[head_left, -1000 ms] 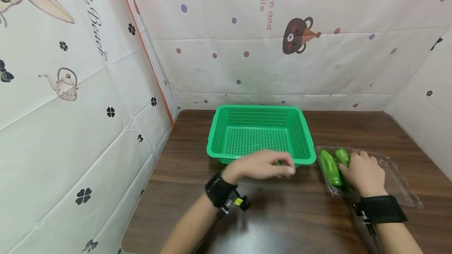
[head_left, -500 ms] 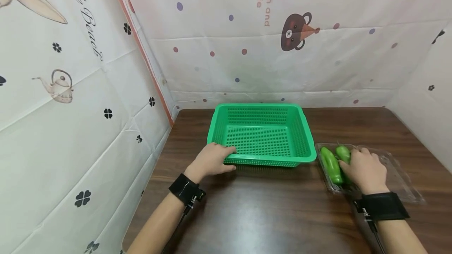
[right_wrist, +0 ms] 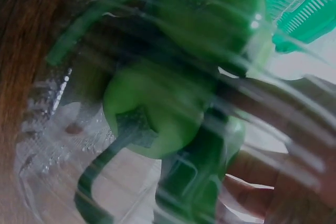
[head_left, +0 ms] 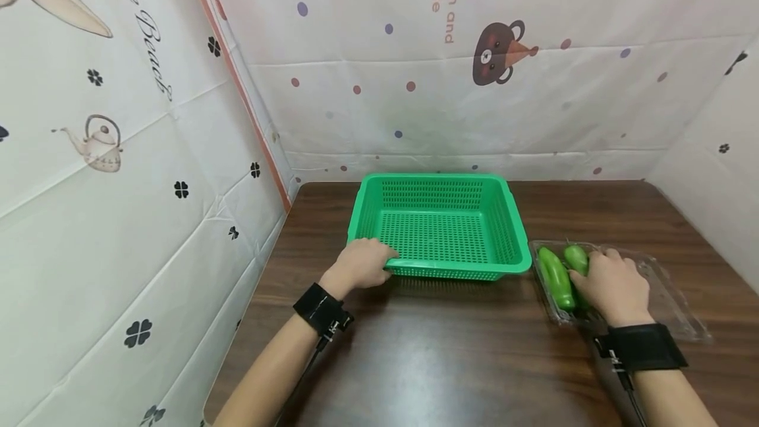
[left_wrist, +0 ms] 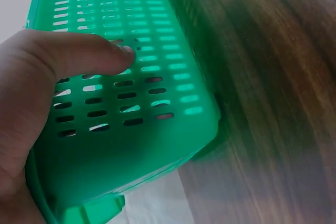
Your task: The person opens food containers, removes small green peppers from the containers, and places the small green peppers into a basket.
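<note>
At its front left corner, my left hand (head_left: 363,263) grips the rim of a green plastic basket (head_left: 439,270). In the left wrist view the thumb (left_wrist: 89,53) presses the basket's slotted outer wall (left_wrist: 121,161); the other fingers are mostly hidden behind it. To the right, my right hand (head_left: 613,287) reaches into a clear plastic container (head_left: 548,305) and is curled over a green pepper (right_wrist: 189,187), largely hidden by the hand in the head view. Another long green pepper (head_left: 556,279) lies left of the hand, and a paler one (head_left: 575,259) behind the thumb.
The container's clear lid (head_left: 670,305) lies folded out to the right on the brown wooden table (head_left: 427,354). Printed white cloth (head_left: 379,97) hangs behind and at both sides. A cable (head_left: 631,400) runs from the right wrist strap.
My left hand has moved left from in front of the basket to its front left corner, and its fingers have closed on the rim. The right hand has stayed at the peppers.
</note>
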Action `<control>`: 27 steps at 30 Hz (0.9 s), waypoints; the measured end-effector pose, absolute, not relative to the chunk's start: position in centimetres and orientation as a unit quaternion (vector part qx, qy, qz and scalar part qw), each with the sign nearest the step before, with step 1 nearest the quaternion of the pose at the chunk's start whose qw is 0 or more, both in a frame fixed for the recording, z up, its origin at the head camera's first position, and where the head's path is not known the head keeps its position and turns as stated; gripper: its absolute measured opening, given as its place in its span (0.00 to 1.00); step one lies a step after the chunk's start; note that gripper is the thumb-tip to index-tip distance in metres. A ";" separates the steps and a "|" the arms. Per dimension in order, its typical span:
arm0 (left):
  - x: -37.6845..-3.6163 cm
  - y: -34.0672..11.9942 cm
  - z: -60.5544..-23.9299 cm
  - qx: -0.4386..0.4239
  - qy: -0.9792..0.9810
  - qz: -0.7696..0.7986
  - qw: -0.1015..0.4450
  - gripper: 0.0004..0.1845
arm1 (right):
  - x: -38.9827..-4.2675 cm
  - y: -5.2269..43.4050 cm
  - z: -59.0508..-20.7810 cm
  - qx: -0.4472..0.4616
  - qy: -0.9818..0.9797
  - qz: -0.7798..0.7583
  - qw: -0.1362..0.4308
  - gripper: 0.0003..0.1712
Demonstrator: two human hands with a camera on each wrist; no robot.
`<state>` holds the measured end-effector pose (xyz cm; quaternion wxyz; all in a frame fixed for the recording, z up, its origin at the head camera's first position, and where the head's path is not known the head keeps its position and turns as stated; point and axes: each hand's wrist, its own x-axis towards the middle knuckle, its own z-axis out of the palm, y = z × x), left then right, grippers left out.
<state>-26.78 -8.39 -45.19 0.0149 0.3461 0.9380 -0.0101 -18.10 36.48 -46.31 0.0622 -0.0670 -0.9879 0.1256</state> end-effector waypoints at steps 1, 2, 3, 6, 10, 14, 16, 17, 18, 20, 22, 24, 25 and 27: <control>-26.8 -8.4 -45.2 0.345 0.938 -0.013 0.012 0.19 | -18.1 36.5 -46.3 -0.067 -0.988 0.126 0.062 0.30; -26.8 -8.4 -45.2 0.344 0.939 -0.014 0.009 0.19 | -18.2 36.5 -46.2 -0.067 -0.988 0.127 0.060 0.30; -26.8 -8.4 -45.1 0.345 0.939 -0.016 0.008 0.19 | -18.2 36.5 -46.2 -0.066 -0.988 0.127 0.058 0.31; -26.8 -8.4 -45.1 0.347 0.938 -0.016 0.009 0.18 | -18.1 36.5 -46.2 -0.066 -0.988 0.128 0.053 0.31; -26.9 -8.4 -45.1 0.345 0.938 -0.015 0.016 0.18 | -18.0 36.5 -46.2 -0.068 -0.988 0.127 0.051 0.30; -27.1 -8.3 -45.2 0.340 0.940 -0.009 0.016 0.18 | -18.0 36.5 -46.1 -0.073 -0.988 0.125 0.051 0.30; -27.1 -8.2 -45.2 0.339 0.941 -0.006 0.017 0.18 | -18.0 36.6 -46.0 -0.075 -0.988 0.125 0.048 0.30; -27.1 -8.2 -45.1 0.338 0.941 -0.004 0.018 0.18 | -18.0 36.6 -46.0 -0.074 -0.988 0.125 0.047 0.30; -27.1 -8.2 -45.1 0.338 0.941 -0.002 0.018 0.18 | -18.0 36.6 -46.0 -0.074 -0.988 0.125 0.045 0.30; -27.0 -8.3 -45.1 0.337 0.941 0.000 0.017 0.18 | -17.9 36.6 -45.9 -0.074 -0.988 0.125 0.042 0.31; -27.0 -8.3 -45.0 0.335 0.942 0.002 0.018 0.18 | -17.9 36.6 -45.9 -0.073 -0.989 0.126 0.039 0.30; -27.0 -8.3 -45.0 0.334 0.942 0.005 0.019 0.18 | -17.9 36.6 -45.9 -0.073 -0.988 0.127 0.038 0.29; -26.9 -8.4 -45.0 0.333 0.943 0.005 0.021 0.18 | -18.0 36.6 -45.9 -0.073 -0.989 0.127 0.038 0.28; -26.9 -8.4 -45.0 0.330 0.943 0.007 0.027 0.19 | -18.0 36.6 -45.8 -0.073 -0.988 0.129 0.036 0.28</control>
